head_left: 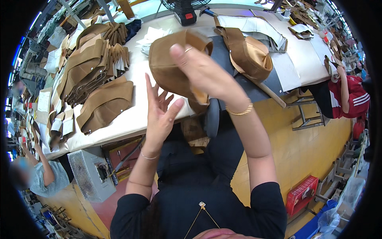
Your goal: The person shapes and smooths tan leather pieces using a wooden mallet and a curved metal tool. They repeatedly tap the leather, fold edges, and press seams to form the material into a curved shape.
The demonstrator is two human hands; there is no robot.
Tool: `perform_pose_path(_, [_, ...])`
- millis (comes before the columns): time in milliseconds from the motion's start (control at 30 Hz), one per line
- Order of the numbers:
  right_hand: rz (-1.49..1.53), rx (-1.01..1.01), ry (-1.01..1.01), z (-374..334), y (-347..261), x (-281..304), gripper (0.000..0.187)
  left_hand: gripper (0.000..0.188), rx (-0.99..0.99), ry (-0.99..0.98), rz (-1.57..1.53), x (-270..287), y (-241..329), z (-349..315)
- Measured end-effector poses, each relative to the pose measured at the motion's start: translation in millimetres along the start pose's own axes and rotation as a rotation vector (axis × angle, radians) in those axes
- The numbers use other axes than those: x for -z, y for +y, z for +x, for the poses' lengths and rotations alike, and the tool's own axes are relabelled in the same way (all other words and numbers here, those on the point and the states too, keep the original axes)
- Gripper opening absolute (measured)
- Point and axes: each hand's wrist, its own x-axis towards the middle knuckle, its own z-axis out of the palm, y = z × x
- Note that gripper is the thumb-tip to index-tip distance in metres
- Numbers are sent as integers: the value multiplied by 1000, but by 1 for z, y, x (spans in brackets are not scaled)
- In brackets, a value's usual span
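Observation:
A brown suede-like boot upper (165, 51), curved with a tan inside, stands at the table's front edge, partly hidden by my right hand. My right hand (199, 73), slightly blurred, lies across its near side with thumb raised and fingers stretched. Whether its fingers touch the piece, I cannot tell. Just below the upper's left side, my left hand (161, 113) has its fingers spread, fingertips close to the lower edge, nothing in the palm. A rounded dark post (213, 117) shows below the upper. To the right lies a second brown upper (242, 51) with its tan lining showing.
Stacked brown pieces (83, 71) fill the table's left, with a single brown piece (107, 103) nearer. A wooden handle (266, 91) juts past the right edge. A fan (185, 14), a hammer (207, 12) and white pieces (153, 38) lie behind. Co-workers sit at both sides.

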Motion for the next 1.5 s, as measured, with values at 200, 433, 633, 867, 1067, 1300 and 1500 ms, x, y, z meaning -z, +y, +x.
perform_pose_path(200, [-58, -101, -302, 14, 51, -39, 92, 103, 23, 103, 223, 24, -79, 3])
perform_pose_path(433, [-414, -58, -183, -7, 69, -19, 42, 91, 273, 256, -2, 44, -90, 26])
perform_pose_path(633, [-533, -1, -125, -62, 85, -40, 30, 84, 330, 226, -255, 52, -100, 19])
perform_pose_path(867, [-437, 201, 67, -61, 55, -49, 40, 78, 161, 183, -102, 45, -17, -6])
perform_pose_path(1067, [-357, 229, -33, -83, 46, -86, 45, 73, 282, 156, -74, 72, -5, -47])
perform_pose_path(1300, [-468, 296, -36, -104, 62, -103, 44, 66, 274, 216, -124, 66, -31, -67])
perform_pose_path(1500, [-454, 284, 64, -112, 55, -107, 53, 66, 224, 197, -21, 57, -30, -65])
